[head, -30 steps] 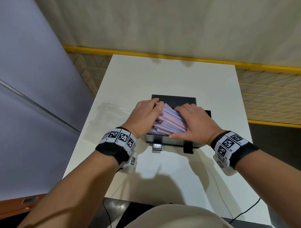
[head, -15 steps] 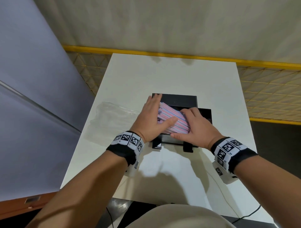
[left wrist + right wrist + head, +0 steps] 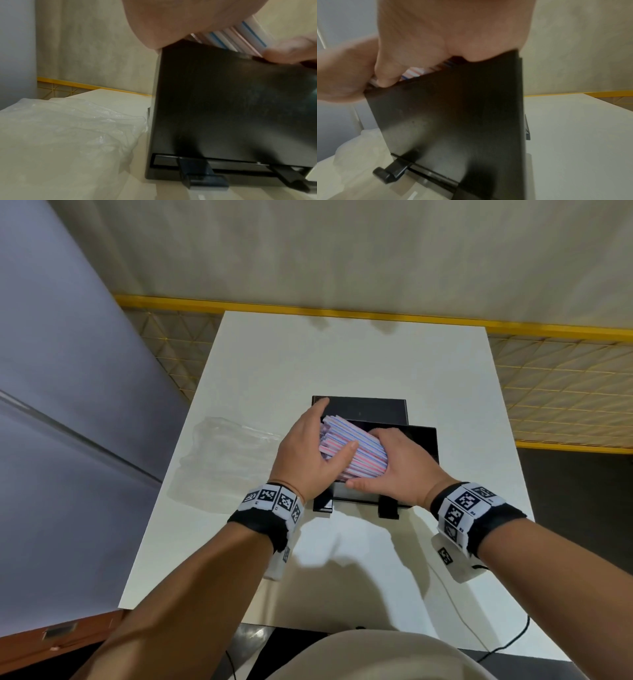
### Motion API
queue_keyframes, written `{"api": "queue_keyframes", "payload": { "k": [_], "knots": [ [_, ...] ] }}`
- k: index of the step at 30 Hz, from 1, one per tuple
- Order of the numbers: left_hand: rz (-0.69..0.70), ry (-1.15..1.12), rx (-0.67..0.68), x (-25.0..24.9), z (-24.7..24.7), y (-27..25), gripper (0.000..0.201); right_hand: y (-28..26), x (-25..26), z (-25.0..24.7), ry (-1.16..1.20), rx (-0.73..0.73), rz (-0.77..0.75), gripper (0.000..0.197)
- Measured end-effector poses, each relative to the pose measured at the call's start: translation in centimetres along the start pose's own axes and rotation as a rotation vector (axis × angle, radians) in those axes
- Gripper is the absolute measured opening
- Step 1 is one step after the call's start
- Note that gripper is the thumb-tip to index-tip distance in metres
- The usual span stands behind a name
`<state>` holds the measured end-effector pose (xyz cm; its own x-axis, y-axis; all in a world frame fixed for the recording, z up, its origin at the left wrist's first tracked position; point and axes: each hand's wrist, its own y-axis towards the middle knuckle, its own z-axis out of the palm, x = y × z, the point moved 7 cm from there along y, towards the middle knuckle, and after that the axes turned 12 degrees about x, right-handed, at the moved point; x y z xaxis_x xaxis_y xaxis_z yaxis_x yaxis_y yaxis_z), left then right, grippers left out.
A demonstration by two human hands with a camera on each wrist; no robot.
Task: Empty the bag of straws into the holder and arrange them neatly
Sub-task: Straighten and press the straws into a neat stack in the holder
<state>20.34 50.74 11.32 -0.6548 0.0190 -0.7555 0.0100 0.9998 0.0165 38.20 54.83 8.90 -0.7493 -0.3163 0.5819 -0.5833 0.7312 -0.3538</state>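
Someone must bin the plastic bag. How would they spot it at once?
On the white table, look left of the black holder full of striped straws. The bag lies crumpled flat there. Unlike its dark neighbour, it is clear and nearly blends into the tabletop.

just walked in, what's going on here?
A person is tidying a stack of striped straws in a black holder on a white table. The left hand clasps the stack's left end, thumb across the top. The right hand wraps its right end. The stack sits skewed at the holder's open top, not yet squared. The clear bag lies left of the holder and looks empty.
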Motion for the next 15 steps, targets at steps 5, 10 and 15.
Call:
{"api": "queue_keyframes", "payload": {
  "k": [5, 10, 15],
  "knots": [
    [0.018, -0.045, -0.045, 0.2, -0.3, -0.1, 0.081, 1.1, 0.8, -0.8, -0.101, 0.121, 0.058, 0.078],
    [0.144, 0.037, -0.089, -0.5, -0.5, -0.3, 0.063, 1.3, 0.2, -1.3, 0.051, 0.239, 0.073, 0.066],
    [0.11, 0.056, -0.062, -0.1, -0.1, -0.2, 0.062, 2.1, 0.8, -1.2, 0.149, 0.387, 0.043, 0.059]
  ]
}}
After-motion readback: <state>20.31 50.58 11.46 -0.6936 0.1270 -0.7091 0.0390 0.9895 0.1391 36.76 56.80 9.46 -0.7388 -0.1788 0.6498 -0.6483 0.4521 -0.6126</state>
